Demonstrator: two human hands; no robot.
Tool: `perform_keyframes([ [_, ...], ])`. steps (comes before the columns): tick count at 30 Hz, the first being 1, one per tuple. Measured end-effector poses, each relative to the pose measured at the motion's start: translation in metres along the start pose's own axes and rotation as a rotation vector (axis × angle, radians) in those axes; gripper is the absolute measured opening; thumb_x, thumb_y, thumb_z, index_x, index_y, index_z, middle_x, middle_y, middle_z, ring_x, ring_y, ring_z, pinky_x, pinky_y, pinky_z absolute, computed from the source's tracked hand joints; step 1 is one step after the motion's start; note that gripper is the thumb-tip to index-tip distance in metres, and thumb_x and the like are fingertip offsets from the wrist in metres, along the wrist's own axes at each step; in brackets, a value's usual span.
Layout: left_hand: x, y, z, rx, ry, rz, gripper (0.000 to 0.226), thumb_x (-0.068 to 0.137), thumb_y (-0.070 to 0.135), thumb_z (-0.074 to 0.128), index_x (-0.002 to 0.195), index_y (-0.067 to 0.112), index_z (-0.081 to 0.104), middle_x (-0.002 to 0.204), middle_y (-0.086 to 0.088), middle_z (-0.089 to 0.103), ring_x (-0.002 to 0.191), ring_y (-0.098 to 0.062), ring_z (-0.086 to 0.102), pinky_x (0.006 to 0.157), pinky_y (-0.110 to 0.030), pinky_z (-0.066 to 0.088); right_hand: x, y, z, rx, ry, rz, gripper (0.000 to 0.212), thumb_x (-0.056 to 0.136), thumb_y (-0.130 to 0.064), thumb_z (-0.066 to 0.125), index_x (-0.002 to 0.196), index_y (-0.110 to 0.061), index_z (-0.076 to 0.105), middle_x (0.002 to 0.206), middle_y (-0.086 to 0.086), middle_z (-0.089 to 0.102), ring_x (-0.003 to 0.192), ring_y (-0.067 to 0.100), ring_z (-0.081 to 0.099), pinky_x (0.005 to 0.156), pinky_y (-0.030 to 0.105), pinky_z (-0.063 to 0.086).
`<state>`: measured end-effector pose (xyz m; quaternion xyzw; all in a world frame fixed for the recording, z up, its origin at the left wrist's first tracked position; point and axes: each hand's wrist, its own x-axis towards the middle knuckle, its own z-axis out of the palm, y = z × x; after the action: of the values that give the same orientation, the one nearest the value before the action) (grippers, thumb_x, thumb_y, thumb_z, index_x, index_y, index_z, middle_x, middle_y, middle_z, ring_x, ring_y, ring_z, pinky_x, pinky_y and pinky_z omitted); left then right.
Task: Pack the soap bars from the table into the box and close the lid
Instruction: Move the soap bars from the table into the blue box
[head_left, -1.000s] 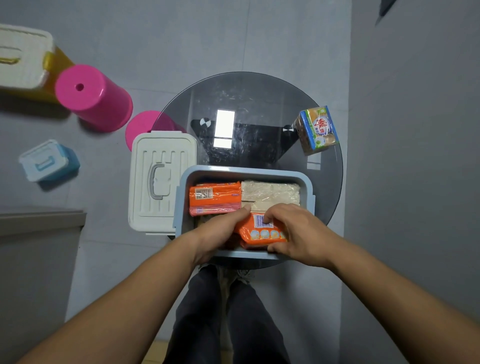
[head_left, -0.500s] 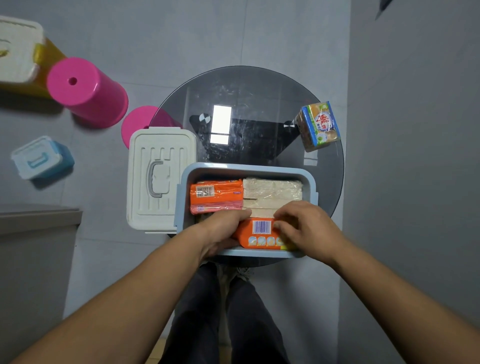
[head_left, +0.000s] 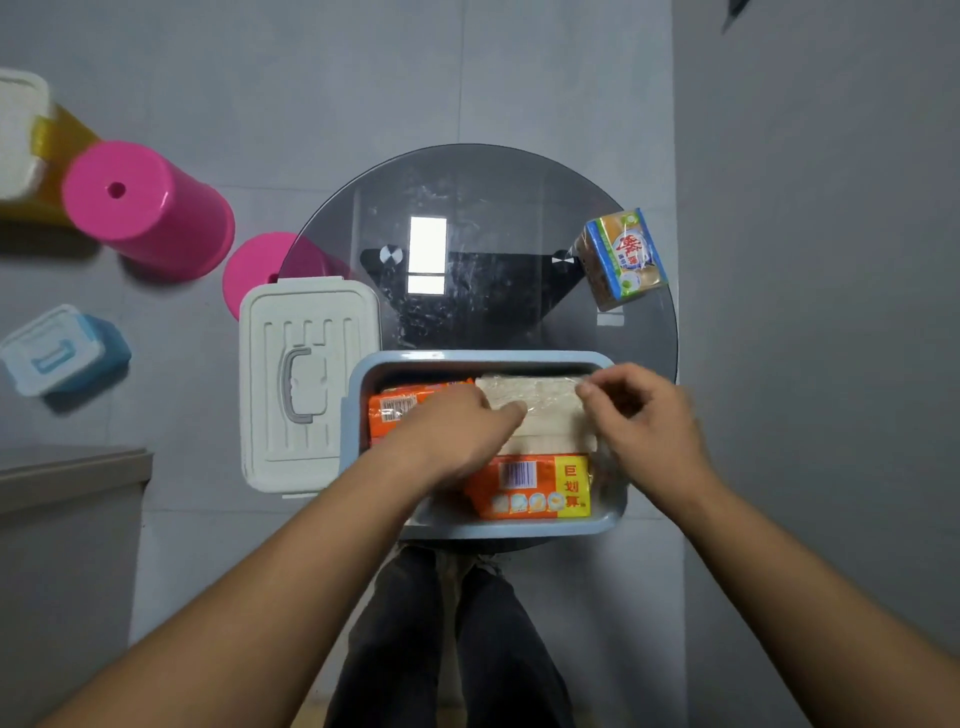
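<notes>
Head view: just below both hands, an orange-wrapped soap pack (head_left: 530, 486) lies in the pale blue plastic box (head_left: 488, 529). The left hand (head_left: 457, 436) rests loosely spread on the packs. The right hand (head_left: 644, 415) looks pinched on clear-wrapped pale soap bars (head_left: 540, 410), though blur hides contact. Beyond the right hand, a blue-green wrapped soap bundle (head_left: 623, 257) waits on the round glass surface (head_left: 467, 208): probably dense, stiff and slick, best gripped across its sides.

The orange soap pack (head_left: 530, 486) at the near side of the box (head_left: 514, 527) bears a yellow panel with three red Chinese characters set one under another, 巨划算; beside the panel stands a barcode on white, its digits too small to read; the other orange pack (head_left: 397, 410) at the far left carries a barcode too, blurred; the soap pack (head_left: 623, 257) out on the surface shows red Chinese characters on a white patch, too blurred to read.
</notes>
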<state>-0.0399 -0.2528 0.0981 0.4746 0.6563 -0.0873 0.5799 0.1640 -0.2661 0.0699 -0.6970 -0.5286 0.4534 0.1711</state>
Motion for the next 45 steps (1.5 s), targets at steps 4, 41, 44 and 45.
perform_keyframes([
  [4, 0.03, 0.032, -0.029, -0.111, 0.147, 0.197, 0.038, 0.1, 0.05, 0.051, 0.11, 0.018, 0.07, 0.103, -0.003, 0.073, 0.1, -0.022, 0.068, 0.09, -0.04, 0.054, 0.048, -0.001, -0.018, 0.149, 0.268, 0.092, 0.013, 0.096, -0.027, 0.065, 0.105, -0.019, 0.069, 0.096, -0.004, 0.07, 0.085, 0.005, 0.063, 0.072, 0.018, 0.051],
  [41, 0.006, 0.033, -0.051, -0.482, 0.293, 0.401, 0.028, 0.108, 0.037, 0.043, 0.107, 0.024, 0.066, 0.094, 0.015, 0.07, 0.081, 0.019, 0.061, 0.071, -0.001, 0.042, 0.048, -0.064, -0.017, 0.367, -0.01, 0.24, 0.038, 0.096, -0.059, 0.047, 0.097, -0.026, 0.067, 0.097, -0.003, 0.077, 0.091, 0.015, 0.074, 0.083, 0.041, 0.059],
  [44, -0.037, -0.012, -0.036, -0.536, 0.313, 0.292, 0.031, 0.107, 0.04, 0.045, 0.107, 0.022, 0.07, 0.103, 0.01, 0.076, 0.098, 0.001, 0.069, 0.088, -0.023, 0.051, 0.001, -0.077, 0.0, 0.266, -0.118, 0.209, 0.036, 0.102, -0.052, 0.043, 0.101, -0.024, 0.067, 0.097, -0.008, 0.074, 0.088, 0.003, 0.07, 0.067, 0.022, 0.049],
  [45, -0.049, -0.026, -0.03, -0.566, 0.312, 0.252, 0.032, 0.106, 0.04, 0.046, 0.106, 0.021, 0.071, 0.104, 0.008, 0.077, 0.101, -0.005, 0.071, 0.091, -0.028, 0.052, -0.012, -0.078, 0.007, 0.23, -0.151, 0.207, 0.037, 0.102, -0.051, 0.042, 0.103, -0.023, 0.067, 0.097, -0.01, 0.074, 0.087, 0.001, 0.069, 0.065, 0.019, 0.047],
])
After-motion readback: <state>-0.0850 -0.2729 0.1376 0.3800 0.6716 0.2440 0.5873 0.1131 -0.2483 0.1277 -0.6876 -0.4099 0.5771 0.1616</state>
